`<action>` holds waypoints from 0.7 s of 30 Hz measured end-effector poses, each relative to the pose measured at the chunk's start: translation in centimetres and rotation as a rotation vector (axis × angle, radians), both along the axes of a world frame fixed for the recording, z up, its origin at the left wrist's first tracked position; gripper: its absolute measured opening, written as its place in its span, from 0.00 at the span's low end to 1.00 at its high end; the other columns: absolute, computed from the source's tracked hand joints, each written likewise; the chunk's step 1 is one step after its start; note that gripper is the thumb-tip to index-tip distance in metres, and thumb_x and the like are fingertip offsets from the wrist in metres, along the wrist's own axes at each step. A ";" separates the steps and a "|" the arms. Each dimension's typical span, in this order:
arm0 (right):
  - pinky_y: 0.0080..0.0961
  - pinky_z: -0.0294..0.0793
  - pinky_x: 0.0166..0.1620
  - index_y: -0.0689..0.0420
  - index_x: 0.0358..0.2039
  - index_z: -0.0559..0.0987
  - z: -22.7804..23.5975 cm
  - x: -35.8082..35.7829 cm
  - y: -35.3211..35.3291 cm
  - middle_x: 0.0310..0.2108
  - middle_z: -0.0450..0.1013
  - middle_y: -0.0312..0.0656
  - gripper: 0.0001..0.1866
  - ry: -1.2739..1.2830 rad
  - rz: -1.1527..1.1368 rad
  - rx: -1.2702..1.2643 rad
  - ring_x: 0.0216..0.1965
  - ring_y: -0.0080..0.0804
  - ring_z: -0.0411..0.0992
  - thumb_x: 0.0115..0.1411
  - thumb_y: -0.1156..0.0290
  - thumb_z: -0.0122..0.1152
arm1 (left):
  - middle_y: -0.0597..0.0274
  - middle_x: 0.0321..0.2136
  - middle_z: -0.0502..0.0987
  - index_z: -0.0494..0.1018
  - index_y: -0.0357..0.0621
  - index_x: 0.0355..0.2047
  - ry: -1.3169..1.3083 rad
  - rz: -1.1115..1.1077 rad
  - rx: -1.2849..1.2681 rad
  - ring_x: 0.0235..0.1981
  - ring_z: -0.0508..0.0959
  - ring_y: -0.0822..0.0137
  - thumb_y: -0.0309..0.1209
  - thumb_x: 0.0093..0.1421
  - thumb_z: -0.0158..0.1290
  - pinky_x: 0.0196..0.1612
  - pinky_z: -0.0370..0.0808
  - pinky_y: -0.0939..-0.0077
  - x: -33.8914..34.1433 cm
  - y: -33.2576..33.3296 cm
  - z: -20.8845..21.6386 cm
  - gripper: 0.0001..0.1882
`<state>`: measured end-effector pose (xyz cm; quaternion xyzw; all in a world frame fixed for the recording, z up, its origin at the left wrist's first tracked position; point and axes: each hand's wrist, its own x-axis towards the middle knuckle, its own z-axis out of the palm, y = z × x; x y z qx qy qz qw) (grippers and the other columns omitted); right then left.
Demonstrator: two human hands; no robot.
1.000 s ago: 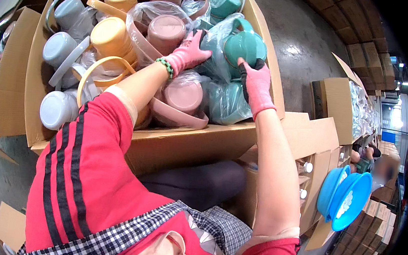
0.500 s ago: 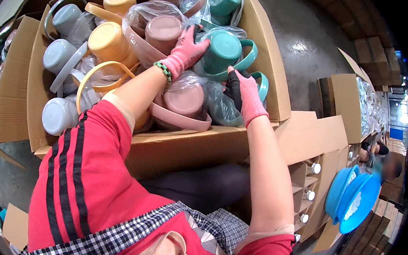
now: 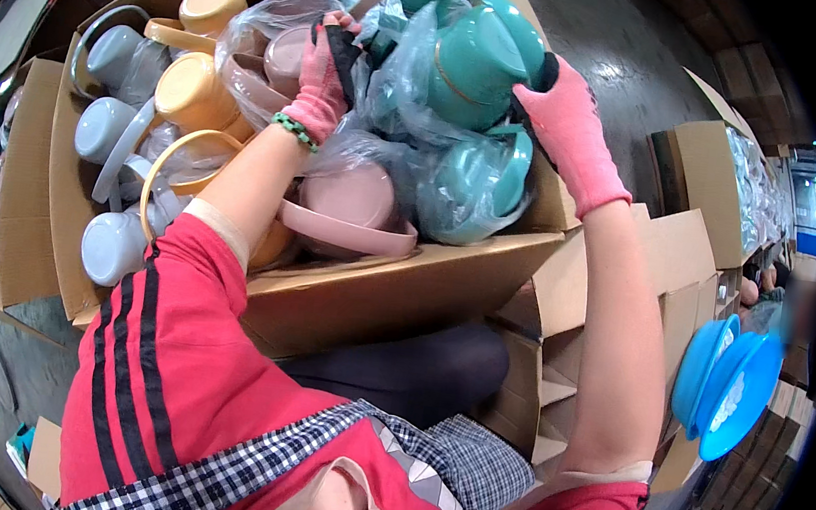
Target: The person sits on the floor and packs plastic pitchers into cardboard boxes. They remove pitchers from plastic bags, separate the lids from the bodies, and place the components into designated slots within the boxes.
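A teal plastic jug [image 3: 478, 67] with a loop handle is raised at the right side of a large cardboard box [image 3: 405, 280]. My right hand [image 3: 573, 128], in a pink glove with dark fingertips, grips it by its right side near the handle. Clear plastic bag [image 3: 397, 83] film hangs off the jug's left side. My left hand [image 3: 327, 80], also gloved, is closed at the film's left edge and appears to pinch it. Under the raised jug lies another teal jug [image 3: 482, 178] inside clear plastic. Beside my left hand are pink jugs [image 3: 350, 193].
Yellow jugs [image 3: 190, 89] and pale blue jugs [image 3: 100, 129] fill the box's left part. Another filled carton [image 3: 34, 182] stands at the left. To the right are a carton with dividers [image 3: 552, 402], blue basins [image 3: 739, 394] and a person partly in view.
My right hand has lifted the teal jug up and right, its handle now swung to the top. My left hand has left the jug, moving left and closing. The plastic is pulled away from the jug.
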<state>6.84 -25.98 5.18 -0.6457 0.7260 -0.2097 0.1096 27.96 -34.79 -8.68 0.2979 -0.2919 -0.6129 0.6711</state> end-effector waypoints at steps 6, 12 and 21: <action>0.37 0.69 0.42 0.62 0.38 0.68 -4.2 0.7 1.8 0.33 0.70 0.55 0.19 0.146 -0.045 0.073 0.38 0.49 0.69 0.47 0.66 0.57 | 0.64 0.36 0.68 0.63 0.43 0.43 -0.014 -0.016 -0.026 0.37 0.70 0.71 0.42 0.58 0.45 0.38 0.66 0.78 -0.4 0.4 0.3 0.19; 0.38 0.64 0.46 0.60 0.46 0.65 -4.6 4.3 4.6 0.41 0.65 0.52 0.26 0.167 0.085 -0.077 0.44 0.48 0.64 0.48 0.65 0.57 | 0.62 0.32 0.72 0.68 0.39 0.38 -0.545 0.092 -0.267 0.34 0.70 0.69 0.27 0.56 0.43 0.40 0.66 0.80 -1.4 -0.1 0.9 0.10; 0.38 0.61 0.49 0.61 0.44 0.67 -2.7 -1.9 24.4 0.47 0.62 0.52 0.22 -0.008 -0.053 -0.008 0.47 0.50 0.61 0.46 0.72 0.56 | 0.59 0.52 0.62 0.63 0.51 0.50 -2.386 -0.014 -0.595 0.54 0.59 0.54 0.48 0.55 0.42 0.54 0.55 0.52 1.2 -10.5 5.6 0.25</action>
